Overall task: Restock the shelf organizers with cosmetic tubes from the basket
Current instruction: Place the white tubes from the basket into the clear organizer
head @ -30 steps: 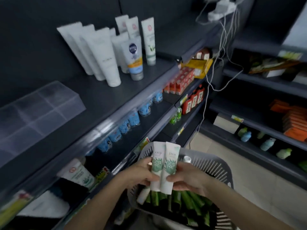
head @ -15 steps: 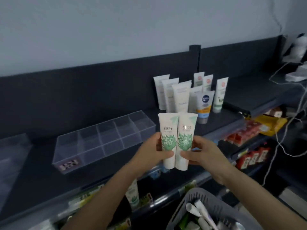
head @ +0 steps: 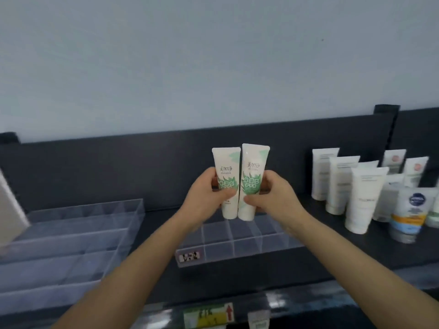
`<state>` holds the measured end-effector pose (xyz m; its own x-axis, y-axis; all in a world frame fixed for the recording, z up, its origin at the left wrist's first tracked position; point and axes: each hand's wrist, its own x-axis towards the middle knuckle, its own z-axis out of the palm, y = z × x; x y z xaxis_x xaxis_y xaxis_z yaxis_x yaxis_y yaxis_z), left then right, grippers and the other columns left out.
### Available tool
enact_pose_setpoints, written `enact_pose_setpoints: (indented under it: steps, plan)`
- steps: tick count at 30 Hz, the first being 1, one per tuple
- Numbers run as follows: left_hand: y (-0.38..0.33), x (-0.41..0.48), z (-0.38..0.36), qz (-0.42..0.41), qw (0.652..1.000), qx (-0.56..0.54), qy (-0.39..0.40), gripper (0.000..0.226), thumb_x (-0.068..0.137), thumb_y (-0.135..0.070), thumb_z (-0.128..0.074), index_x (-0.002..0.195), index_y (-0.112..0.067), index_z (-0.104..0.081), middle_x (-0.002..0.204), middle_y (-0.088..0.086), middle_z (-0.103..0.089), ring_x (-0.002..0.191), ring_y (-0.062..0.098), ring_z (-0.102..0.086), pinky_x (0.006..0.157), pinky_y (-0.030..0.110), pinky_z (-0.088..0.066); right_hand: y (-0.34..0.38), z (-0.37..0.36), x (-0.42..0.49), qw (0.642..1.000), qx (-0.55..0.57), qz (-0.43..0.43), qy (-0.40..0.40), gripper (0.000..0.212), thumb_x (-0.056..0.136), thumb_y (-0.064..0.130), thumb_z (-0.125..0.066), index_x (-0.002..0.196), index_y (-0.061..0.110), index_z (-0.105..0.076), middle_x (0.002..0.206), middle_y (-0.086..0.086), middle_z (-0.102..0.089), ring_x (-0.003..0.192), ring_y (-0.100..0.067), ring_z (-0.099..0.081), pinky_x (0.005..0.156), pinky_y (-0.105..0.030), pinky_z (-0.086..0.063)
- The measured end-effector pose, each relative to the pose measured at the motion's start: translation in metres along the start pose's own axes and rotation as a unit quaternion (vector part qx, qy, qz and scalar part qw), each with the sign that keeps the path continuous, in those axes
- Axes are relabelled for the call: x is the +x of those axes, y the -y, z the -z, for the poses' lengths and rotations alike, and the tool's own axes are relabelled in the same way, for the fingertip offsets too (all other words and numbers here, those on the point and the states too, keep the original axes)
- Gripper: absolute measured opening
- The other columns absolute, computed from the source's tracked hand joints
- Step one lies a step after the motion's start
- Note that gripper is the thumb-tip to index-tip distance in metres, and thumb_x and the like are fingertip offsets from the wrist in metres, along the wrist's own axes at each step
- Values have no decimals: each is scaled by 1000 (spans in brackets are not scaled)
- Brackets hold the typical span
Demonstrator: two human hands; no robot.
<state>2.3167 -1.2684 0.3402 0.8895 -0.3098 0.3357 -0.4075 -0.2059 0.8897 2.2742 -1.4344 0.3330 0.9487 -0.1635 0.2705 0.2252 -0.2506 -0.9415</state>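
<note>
Gripping left tube and right tube upright — fingers curled round.

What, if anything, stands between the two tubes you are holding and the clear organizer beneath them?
Nothing visible does. The left hand and right hand hold the left tube and right tube upright above the clear organizer, which shows no lid.

The clear organizer is smooth, transparent plastic, standing on a matt dark shelf. Above it, the held tubes are glossy white plastic; the white tubes right of it look duller, satin-finished.
</note>
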Motion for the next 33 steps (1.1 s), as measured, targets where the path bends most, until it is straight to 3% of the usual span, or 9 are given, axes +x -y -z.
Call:
enact_pose_setpoints:
  steps: [2, 4, 8, 12, 19, 25, 28, 30, 33]
  plan:
    - [8, 8, 26, 1, 999, 39, -27, 32, 81, -7, -70, 108, -20, -58, 101, -10, -68, 90, 4, -65, 71, 20, -54, 0, -19, 18, 1000, -2, 10, 17, 42, 74, -5, -71, 103, 20, -55, 99, 8, -66, 92, -10, -64, 73, -29, -56]
    - [23, 13, 49, 25, 995, 84, -57, 31, 79, -10, -73, 105, -19, -60, 99, -10, -68, 88, 4, -64, 70, 20, -52, -1, -33, 32, 999, -17, 10, 33, 43, 74, -4, -71, 102, 23, -54, 97, 12, -63, 90, -5, -62, 70, -23, -53]
    - [59, 17, 75, 73, 984, 142, -84, 28, 74, -13, -77, 98, -18, -63, 96, -8, -68, 86, 5, -64, 68, 21, -50, -19, -52, 55, 998, -3, -10, 55, 33, 75, 2, -73, 104, 14, -62, 99, 2, -70, 91, -13, -68, 74, -32, -59]
    - [85, 19, 77, 100, 978, 176, -57, 30, 73, -16, -78, 100, -17, -65, 97, -7, -68, 88, 7, -64, 71, 25, -51, -36, -66, 67, 989, -109, 2, 100, 29, 74, 10, -76, 100, 15, -67, 99, 5, -70, 90, -7, -67, 76, -25, -55]
    - [102, 17, 77, 117, 977, 165, -73, 32, 76, -15, -76, 103, -18, -60, 94, -12, -62, 82, -4, -56, 60, 14, -41, -54, -74, 75, 971, -187, -11, 150, 32, 77, 12, -75, 108, 15, -65, 108, 3, -68, 98, -10, -64, 86, -30, -53]
    - [102, 9, 78, 133, 971, 171, -98, 58, 72, -20, -80, 120, -15, -48, 114, -2, -59, 100, 10, -56, 67, 16, -44, -50, -78, 74, 967, -203, -14, 156, 38, 76, 10, -75, 111, 15, -61, 111, 0, -67, 101, -13, -63, 89, -35, -54]
    - [90, -4, 79, 92, 946, 255, -180, 70, 67, -25, -83, 124, -11, -45, 124, 4, -51, 114, 17, -47, 85, 26, -43, -44, -70, 64, 971, -190, -22, 140, 57, 74, 16, -78, 124, 18, -52, 115, 3, -61, 105, -13, -60, 87, -31, -54]
    - [77, -16, 76, 12, 924, 311, -222, 62, 69, -25, -82, 119, -12, -47, 120, 4, -48, 115, 18, -42, 86, 26, -36, -40, -56, 53, 975, -202, -5, 88, 67, 76, 18, -77, 134, 18, -45, 118, 3, -56, 107, -12, -56, 86, -24, -47]
    - [57, -32, 55, -85, 911, 346, -205, 52, 72, -23, -79, 115, -12, -51, 116, 3, -48, 108, 12, -38, 83, 22, -32, -40, -33, 27, 972, -232, 33, 16, 58, 80, 17, -74, 132, 17, -49, 112, 3, -57, 102, -10, -55, 87, -21, -44]
